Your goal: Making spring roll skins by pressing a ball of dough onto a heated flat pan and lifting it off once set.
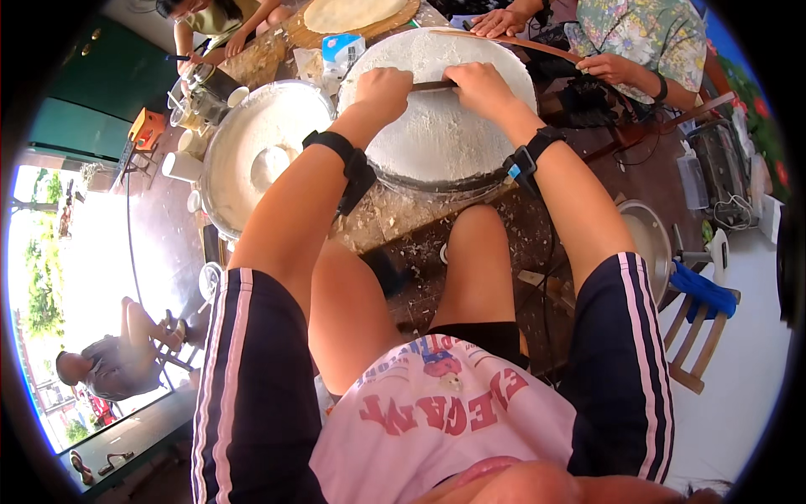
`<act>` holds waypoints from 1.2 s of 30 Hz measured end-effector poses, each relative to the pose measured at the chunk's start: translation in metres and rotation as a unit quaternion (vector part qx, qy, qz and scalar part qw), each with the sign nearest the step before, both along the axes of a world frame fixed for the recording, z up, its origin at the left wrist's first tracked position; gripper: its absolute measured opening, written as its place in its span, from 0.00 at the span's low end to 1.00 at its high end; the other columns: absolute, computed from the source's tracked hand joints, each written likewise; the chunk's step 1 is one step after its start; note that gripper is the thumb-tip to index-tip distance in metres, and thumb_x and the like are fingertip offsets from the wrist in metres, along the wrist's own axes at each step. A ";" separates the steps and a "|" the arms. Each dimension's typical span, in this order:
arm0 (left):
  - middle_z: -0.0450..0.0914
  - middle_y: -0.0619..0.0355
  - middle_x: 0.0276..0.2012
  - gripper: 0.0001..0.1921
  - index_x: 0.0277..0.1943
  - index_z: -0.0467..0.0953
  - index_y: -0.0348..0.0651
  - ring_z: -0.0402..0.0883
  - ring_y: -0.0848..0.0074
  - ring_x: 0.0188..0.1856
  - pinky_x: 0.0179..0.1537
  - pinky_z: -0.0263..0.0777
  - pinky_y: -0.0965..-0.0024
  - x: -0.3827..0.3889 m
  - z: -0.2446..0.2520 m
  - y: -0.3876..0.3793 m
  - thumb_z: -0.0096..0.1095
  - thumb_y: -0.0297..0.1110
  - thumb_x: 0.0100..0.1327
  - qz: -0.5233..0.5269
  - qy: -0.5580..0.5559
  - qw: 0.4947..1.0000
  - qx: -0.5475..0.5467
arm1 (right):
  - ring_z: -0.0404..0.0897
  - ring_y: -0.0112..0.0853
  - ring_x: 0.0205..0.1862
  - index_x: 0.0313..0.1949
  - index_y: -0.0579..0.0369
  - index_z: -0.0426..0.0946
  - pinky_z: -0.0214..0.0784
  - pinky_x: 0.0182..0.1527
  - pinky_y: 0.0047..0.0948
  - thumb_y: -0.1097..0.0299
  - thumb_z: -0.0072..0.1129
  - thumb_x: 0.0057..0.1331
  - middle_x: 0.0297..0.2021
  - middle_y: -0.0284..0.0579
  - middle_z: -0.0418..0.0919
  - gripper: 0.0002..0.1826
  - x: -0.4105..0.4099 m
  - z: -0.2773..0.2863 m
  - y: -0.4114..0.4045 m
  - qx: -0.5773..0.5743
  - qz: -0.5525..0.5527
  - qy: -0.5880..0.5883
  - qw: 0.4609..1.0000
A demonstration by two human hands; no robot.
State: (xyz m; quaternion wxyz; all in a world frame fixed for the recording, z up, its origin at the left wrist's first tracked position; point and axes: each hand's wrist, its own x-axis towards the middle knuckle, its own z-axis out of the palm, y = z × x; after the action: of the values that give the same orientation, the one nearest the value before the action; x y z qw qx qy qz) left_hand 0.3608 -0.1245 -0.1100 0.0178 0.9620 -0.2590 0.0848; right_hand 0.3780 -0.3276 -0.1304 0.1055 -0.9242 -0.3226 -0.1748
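Both of my hands grip a dark, narrow strip-like scraper above the round griddle. My left hand is closed around its left end and my right hand around its right end. Between them a short length of the scraper shows. Pale batter coats the griddle, smoother on the near part and lumpy with crumbs on the far part. Left of the griddle stands a large metal basin of pale batter. A small round bowl or ladle sits in that batter.
At the far right a co-worker's hands hold a long brown strip over the griddle's edge. Another person sits far left near cups. A blue-and-white packet stands behind the griddle. A round flatbread lies on a board. Crumbs litter the table edge.
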 end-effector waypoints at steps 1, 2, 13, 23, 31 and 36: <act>0.78 0.49 0.32 0.09 0.34 0.74 0.41 0.78 0.55 0.38 0.38 0.70 0.58 -0.011 0.000 0.001 0.51 0.21 0.49 0.000 -0.001 1.000 -0.001 | 0.79 0.45 0.35 0.34 0.56 0.77 0.71 0.40 0.40 0.79 0.55 0.51 0.30 0.51 0.79 0.10 -0.012 0.001 0.002 0.009 0.001 0.011 1.000; 0.78 0.49 0.31 0.09 0.34 0.74 0.41 0.78 0.55 0.38 0.38 0.70 0.58 -0.023 -0.001 0.002 0.52 0.21 0.49 -0.002 0.007 1.000 -0.004 | 0.79 0.45 0.35 0.34 0.57 0.77 0.71 0.39 0.40 0.80 0.53 0.50 0.30 0.51 0.79 0.10 -0.024 0.002 0.003 0.017 0.003 0.023 1.000; 0.77 0.51 0.32 0.07 0.34 0.74 0.41 0.78 0.59 0.39 0.38 0.72 0.61 -0.128 -0.003 -0.011 0.58 0.24 0.50 -0.012 0.057 0.998 0.025 | 0.78 0.47 0.33 0.33 0.57 0.75 0.70 0.37 0.42 0.81 0.47 0.51 0.29 0.50 0.78 0.11 -0.128 -0.009 -0.012 0.054 0.036 0.024 0.998; 0.78 0.50 0.30 0.07 0.33 0.76 0.42 0.79 0.58 0.37 0.37 0.72 0.59 -0.164 0.011 -0.038 0.59 0.25 0.48 -0.012 0.144 0.990 0.000 | 0.77 0.48 0.32 0.31 0.56 0.73 0.69 0.34 0.42 0.81 0.49 0.51 0.28 0.50 0.77 0.08 -0.173 -0.002 -0.043 0.074 0.048 0.058 0.994; 0.80 0.46 0.32 0.08 0.34 0.77 0.39 0.80 0.54 0.38 0.37 0.73 0.57 -0.111 0.049 -0.065 0.53 0.23 0.50 -0.028 0.127 0.992 0.004 | 0.78 0.47 0.35 0.35 0.58 0.75 0.69 0.36 0.39 0.81 0.55 0.52 0.30 0.50 0.78 0.10 -0.125 0.042 -0.067 0.123 0.010 0.034 0.992; 0.79 0.45 0.33 0.09 0.37 0.73 0.40 0.79 0.53 0.40 0.41 0.71 0.55 -0.021 0.047 -0.070 0.49 0.23 0.53 0.021 0.070 0.997 -0.027 | 0.76 0.48 0.37 0.36 0.58 0.75 0.68 0.38 0.41 0.80 0.50 0.55 0.31 0.52 0.77 0.09 -0.014 0.028 -0.069 0.114 0.023 -0.026 0.993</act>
State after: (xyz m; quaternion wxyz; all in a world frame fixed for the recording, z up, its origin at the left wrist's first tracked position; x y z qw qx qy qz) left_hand 0.3398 -0.1944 -0.0631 0.0597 0.9699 -0.2349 0.0247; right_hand 0.3644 -0.3964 -0.1020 0.2055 -0.8938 -0.3242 -0.2320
